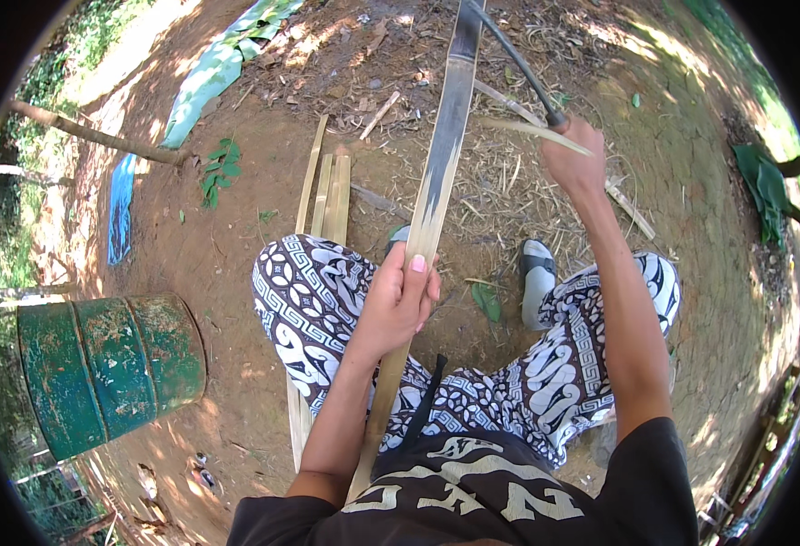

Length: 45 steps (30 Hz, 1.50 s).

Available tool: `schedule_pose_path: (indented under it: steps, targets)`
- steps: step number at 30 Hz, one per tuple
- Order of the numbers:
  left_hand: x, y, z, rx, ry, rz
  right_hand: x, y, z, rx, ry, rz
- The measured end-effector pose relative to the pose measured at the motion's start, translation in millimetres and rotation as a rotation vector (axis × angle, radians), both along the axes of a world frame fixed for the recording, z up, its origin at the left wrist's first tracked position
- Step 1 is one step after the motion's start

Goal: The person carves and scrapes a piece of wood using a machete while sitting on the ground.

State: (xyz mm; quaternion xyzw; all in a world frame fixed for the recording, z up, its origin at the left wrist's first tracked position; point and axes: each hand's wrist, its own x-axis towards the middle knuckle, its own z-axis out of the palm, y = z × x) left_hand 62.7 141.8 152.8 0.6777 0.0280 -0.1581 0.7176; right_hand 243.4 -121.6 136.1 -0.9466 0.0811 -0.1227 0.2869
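Note:
A long bamboo strip (438, 182) runs from beside my body up to the top of the view, its upper face partly dark and partly scraped pale. My left hand (394, 305) is closed around it above my left knee, thumb on top. My right hand (574, 159) is closed on a long, dark-bladed knife (520, 65) out to the right. The blade slants up to the left and meets or overlaps the strip's far end; whether it touches I cannot tell. A pale, blurred bamboo shaving (527, 130) is beside my right fist, which hides the knife's handle.
Several split bamboo strips (331, 196) lie on the ground by my left knee. Shavings (500, 177) litter the dirt ahead. A rusty green drum (113, 369) lies at left, near a blue sheet (120, 209) and a branch (95, 132). My sandalled right foot (536, 282) rests in front.

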Motion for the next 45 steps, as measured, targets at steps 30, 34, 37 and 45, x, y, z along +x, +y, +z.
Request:
schedule_pose_path:
  steps: [30, 34, 37, 45]
  targets:
    - [9.1, -3.3, -11.2, 0.176, -0.070, -0.016, -67.0, 66.6, -28.3, -0.269, 0.060, 0.702]
    - [-7.2, -3.3, -15.3, 0.106, 0.020, 0.015, -6.0, 26.4, -27.1, -0.169, 0.303, 0.033]
    - [0.5, 2.4, -7.3, 0.077, 0.015, 0.009, -9.8, 13.8, -12.3, -0.069, -0.010, 0.042]
    - [13.5, 1.6, 9.1, -0.068, 0.049, 0.017, -88.9, 59.6, 9.2, -0.096, 0.052, 0.629]
